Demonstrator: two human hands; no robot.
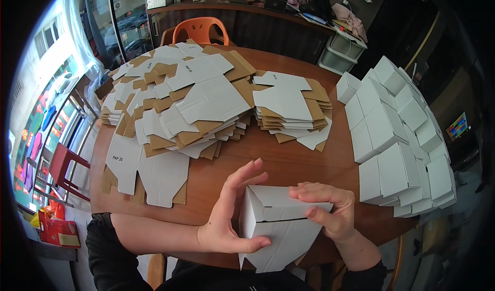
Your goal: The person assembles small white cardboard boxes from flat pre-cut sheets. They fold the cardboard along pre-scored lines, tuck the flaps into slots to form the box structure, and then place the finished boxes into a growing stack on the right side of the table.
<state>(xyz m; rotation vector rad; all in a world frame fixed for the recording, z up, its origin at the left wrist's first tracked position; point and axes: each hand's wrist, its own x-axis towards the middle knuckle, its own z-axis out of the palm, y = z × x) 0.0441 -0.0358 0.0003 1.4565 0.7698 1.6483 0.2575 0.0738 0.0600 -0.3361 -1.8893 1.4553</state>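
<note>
A white cardboard box [281,242], partly folded up, is between my hands at the near edge of the table. My left hand [225,221] is on its left side, thumb against the near face and fingers pointing up along the side. At the right end, my right hand [336,216] grips the box, with fingers over the top panel and thumb at its near edge. A dark slit runs below the top panel. Loose flaps hang at the bottom, and the box's far side is hidden.
Flat white-and-brown box blanks [198,97] are heaped on the left of the wooden table [247,162]. A smaller stack of blanks [289,102] lies beyond the box. Folded white boxes [384,128] are piled at the right. An orange chair [201,30] stands at the far side.
</note>
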